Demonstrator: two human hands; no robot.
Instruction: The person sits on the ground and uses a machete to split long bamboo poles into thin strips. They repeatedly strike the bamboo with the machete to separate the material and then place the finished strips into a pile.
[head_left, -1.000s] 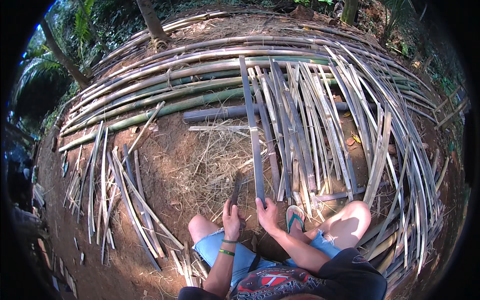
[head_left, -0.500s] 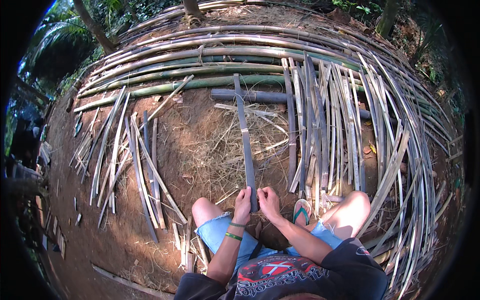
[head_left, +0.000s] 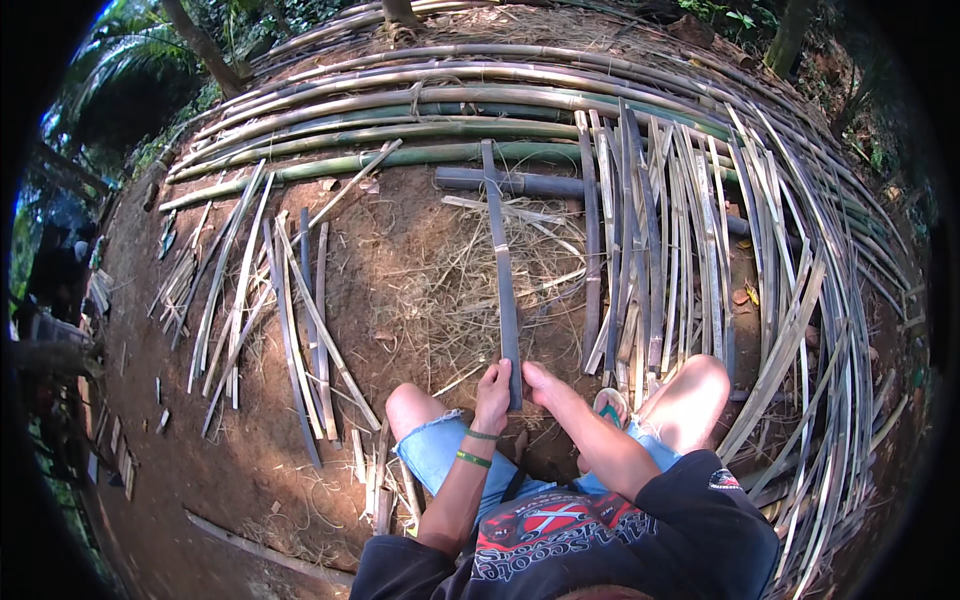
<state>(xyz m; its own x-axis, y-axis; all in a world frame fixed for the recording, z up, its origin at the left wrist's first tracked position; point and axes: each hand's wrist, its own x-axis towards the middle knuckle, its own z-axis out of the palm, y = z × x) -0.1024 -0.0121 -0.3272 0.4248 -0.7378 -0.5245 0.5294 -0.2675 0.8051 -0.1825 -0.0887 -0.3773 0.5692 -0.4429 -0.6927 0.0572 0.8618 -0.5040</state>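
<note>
A long, dark-skinned bamboo strip [head_left: 502, 260] stretches away from me, its near end between my knees and its far end by the bamboo poles. My left hand [head_left: 492, 398] is closed around the strip near its lower end, thumb along its face. On the strip's right edge, close to my left fingers, my right hand [head_left: 543, 385] is curled closed with the back of the hand up. Its fingertips are hidden, so whatever it grips there cannot be made out.
Many split bamboo strips [head_left: 690, 250] lean in a row at right, and more strips [head_left: 240, 290] lie at left. Whole bamboo poles [head_left: 400, 158] cross the far side. A dark bamboo pole [head_left: 540, 185] props the strips. Shavings [head_left: 450, 290] litter the dirt ahead.
My right hand has slid slightly farther up along the strip's edge and turned, hiding its fingertips. My left hand keeps its hold. The whole view has shifted a little.
</note>
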